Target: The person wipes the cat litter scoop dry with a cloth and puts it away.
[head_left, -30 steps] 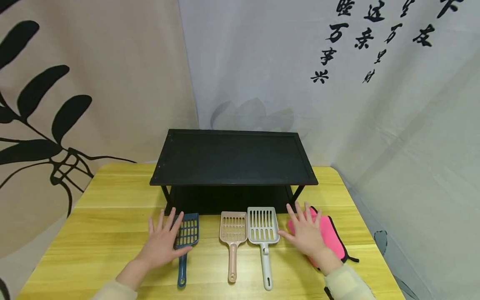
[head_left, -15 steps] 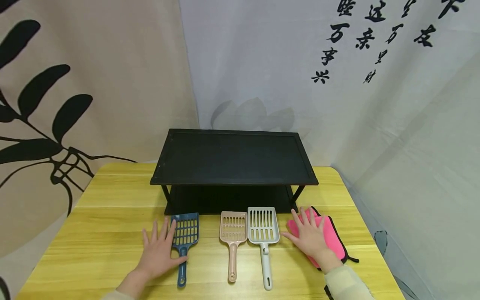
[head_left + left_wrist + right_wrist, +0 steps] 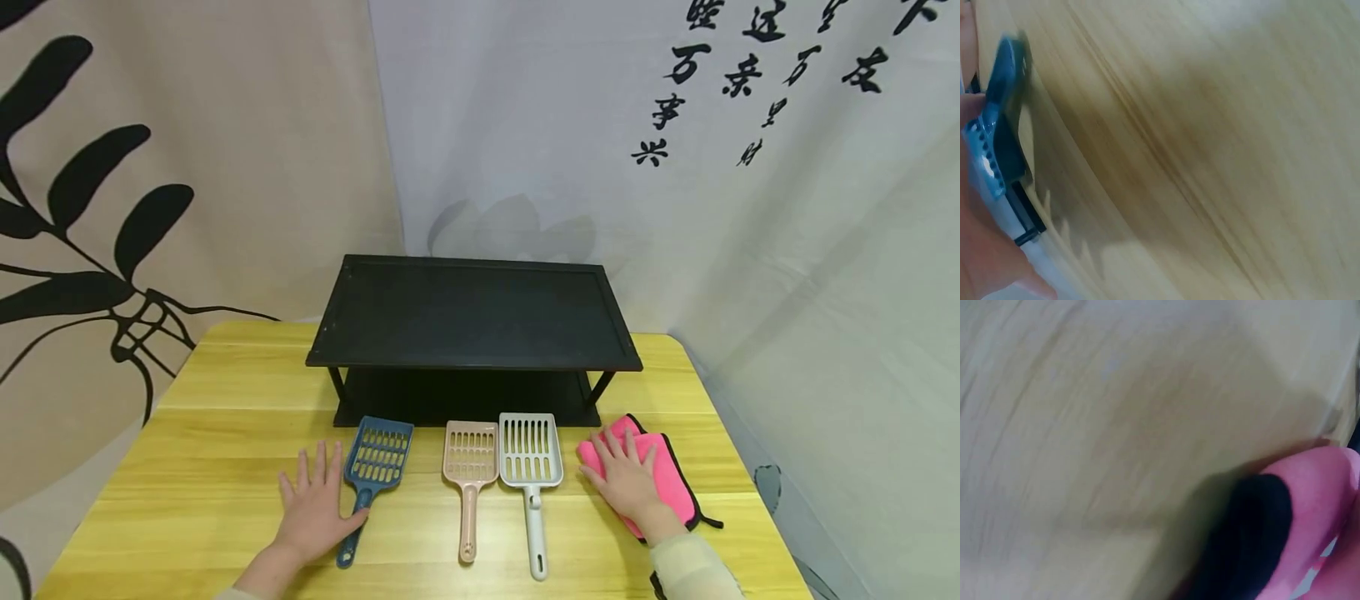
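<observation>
Fingers spread, my left hand [image 3: 313, 508] lies just left of a blue litter scoop [image 3: 379, 450], its thumb over the scoop's handle. The scoop stands slanted, with its slotted head toward the shelf and its handle end toward the left. In the left wrist view the blue scoop [image 3: 1005, 147] shows beside part of the hand [image 3: 985, 256]. My right hand [image 3: 632, 486] rests with extended fingers on a pink fabric piece with black edging [image 3: 670, 483], perhaps a folded pouch. Its pink cloth [image 3: 1313, 494] fills the right wrist view's lower right corner.
A beige litter scoop [image 3: 470, 454] and a light grey one [image 3: 531, 450] lie side by side at the table's middle. Behind them stands a black two-tier shelf [image 3: 472, 317] on the wooden table [image 3: 225, 433]. Printed curtains [image 3: 495, 125] hang behind.
The blue scoop has turned, its head shifting right and its handle end left. My left hand has moved slightly left and nearer. My right hand has settled lower on the pink fabric.
</observation>
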A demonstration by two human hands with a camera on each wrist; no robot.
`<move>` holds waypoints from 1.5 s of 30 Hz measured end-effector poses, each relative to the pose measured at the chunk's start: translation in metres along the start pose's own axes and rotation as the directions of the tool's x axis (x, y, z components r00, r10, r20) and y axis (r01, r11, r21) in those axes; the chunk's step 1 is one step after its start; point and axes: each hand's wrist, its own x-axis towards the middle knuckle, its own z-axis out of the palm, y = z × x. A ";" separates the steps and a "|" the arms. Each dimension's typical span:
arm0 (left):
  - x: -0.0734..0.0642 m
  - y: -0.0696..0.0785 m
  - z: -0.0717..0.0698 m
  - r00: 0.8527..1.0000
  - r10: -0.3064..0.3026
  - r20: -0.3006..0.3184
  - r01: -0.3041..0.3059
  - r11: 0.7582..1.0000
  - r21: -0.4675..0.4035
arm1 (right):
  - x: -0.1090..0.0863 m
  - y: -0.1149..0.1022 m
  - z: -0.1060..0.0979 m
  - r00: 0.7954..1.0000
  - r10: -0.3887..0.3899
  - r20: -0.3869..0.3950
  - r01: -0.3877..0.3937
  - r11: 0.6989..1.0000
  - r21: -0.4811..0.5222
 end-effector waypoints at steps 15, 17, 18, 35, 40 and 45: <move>0.001 -0.002 -0.007 0.998 0.017 0.060 -0.008 0.988 -0.154 | 0.000 0.008 -0.001 0.999 -0.040 0.002 0.040 0.996 0.078; 0.001 0.000 -0.008 0.998 0.009 0.069 0.003 0.983 -0.182 | 0.001 0.009 -0.003 0.999 -0.044 0.030 0.041 0.996 0.085; 0.001 0.001 -0.008 0.997 0.003 0.073 0.011 0.981 -0.193 | 0.001 0.009 -0.004 0.998 -0.049 0.045 0.045 0.995 0.088; 0.004 -0.003 -0.022 0.916 0.037 0.398 0.301 0.593 -0.747 | -0.001 0.015 0.003 0.970 -0.116 -0.212 0.137 0.986 0.090; 0.006 0.002 -0.034 0.932 -0.025 0.362 0.305 0.595 -0.744 | -0.006 0.017 -0.001 0.939 -0.127 -0.318 0.179 0.974 0.139; 0.007 0.008 -0.045 0.940 -0.044 0.339 0.297 0.595 -0.747 | -0.011 0.017 -0.014 0.919 -0.072 -0.388 0.152 0.972 0.181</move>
